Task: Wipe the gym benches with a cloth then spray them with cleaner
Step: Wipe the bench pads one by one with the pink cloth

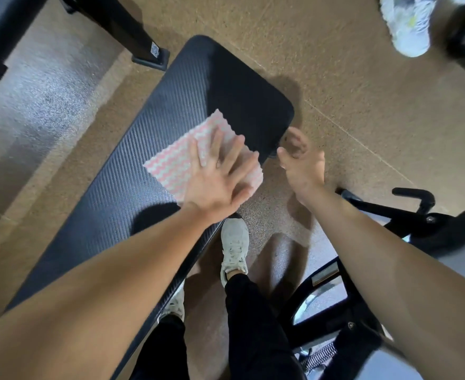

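The pink-and-white cloth [171,168] lies near the black bench's [132,182] far right edge, pressed under the flat, spread left hand [214,185]. The right hand [302,165] hovers beside it, loosely curled and empty. Wiping seems underway; the next move calls for sweeping along the padding.

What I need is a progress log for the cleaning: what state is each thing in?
Bench: pad up, with the cloth on it near the far end.
Cloth: spread flat on the bench, under the left hand.
Left hand: open, fingers spread, pressing the cloth.
Right hand: loosely curled, holding nothing, in the air beside the bench.
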{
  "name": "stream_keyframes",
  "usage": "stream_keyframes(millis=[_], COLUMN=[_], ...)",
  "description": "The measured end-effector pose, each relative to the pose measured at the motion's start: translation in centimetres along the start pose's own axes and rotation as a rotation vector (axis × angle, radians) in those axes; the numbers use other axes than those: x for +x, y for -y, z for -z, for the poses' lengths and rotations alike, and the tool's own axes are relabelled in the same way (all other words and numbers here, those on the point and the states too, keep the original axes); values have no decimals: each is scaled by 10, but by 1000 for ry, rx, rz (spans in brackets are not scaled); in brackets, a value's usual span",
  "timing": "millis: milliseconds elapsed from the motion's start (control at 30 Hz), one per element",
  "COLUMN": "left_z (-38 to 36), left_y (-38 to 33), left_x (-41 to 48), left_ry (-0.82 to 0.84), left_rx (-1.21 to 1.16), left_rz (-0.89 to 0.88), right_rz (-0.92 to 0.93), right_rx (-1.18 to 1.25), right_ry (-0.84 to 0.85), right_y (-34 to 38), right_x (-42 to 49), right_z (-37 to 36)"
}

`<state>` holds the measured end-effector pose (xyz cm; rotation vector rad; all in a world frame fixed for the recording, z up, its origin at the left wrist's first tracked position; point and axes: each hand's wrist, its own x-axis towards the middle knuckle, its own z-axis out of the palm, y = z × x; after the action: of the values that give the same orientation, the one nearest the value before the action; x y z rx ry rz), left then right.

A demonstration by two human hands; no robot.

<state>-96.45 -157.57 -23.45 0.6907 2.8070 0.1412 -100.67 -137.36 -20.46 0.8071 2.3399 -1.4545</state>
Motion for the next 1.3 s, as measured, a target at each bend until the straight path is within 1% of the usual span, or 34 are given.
stream_keyframes(millis=[100,233,267,300,367,433,500,567,667,767,900,967,1033,1100,1167,1200,1233,1300], left_z=[2,18,23,27,35,41,47,51,52,51,43,38,36,32,31,33,37,48], left_y=[0,26,35,46,72,99,118,121,103,81,35,9,-7,-15,-17,-17,-15,-11], left_x=[12,48,58,67,83,97,109,122,137,152,164,160,154,148,140,135,130,115], left_ry=[-5,59,64,61,34,10,21,35,17,30,98,106,92,71,38,19,-3,-60], left_rx=[-12,76,98,108,93,23,-82,-161,-125,-78,-44,-22,-56,-105,-196,-263,-329,-415], left_rz=[-51,-188,-183,-133,75,264,330,369,404,329,117,18,-59,-153,-261,-276,-250,-107], right_rz=[-31,-109,-108,-105,-91,-82,-87,-111,-125,-133,-161,-170,-193,-226,-220,-201,-171,-72], right_rx=[63,152,152,142,118,111,129,159,187,225,325,311,245,157,34,-29,-69,-96], right_ry=[-1,65,90,110,110,85,67,54,48,84,133,120,42,-90,-170,-183,-187,-168], right_y=[9,21,22,23,23,23,24,24,22,16,7,2,-2,-4,1,4,8,19], right_x=[19,33,35,36,39,40,41,41,41,44,44,41,32,25,18,15,12,9], right_z=[11,11,10,7,3,0,-2,-5,-4,-1,3,5,8,13,23,28,30,33])
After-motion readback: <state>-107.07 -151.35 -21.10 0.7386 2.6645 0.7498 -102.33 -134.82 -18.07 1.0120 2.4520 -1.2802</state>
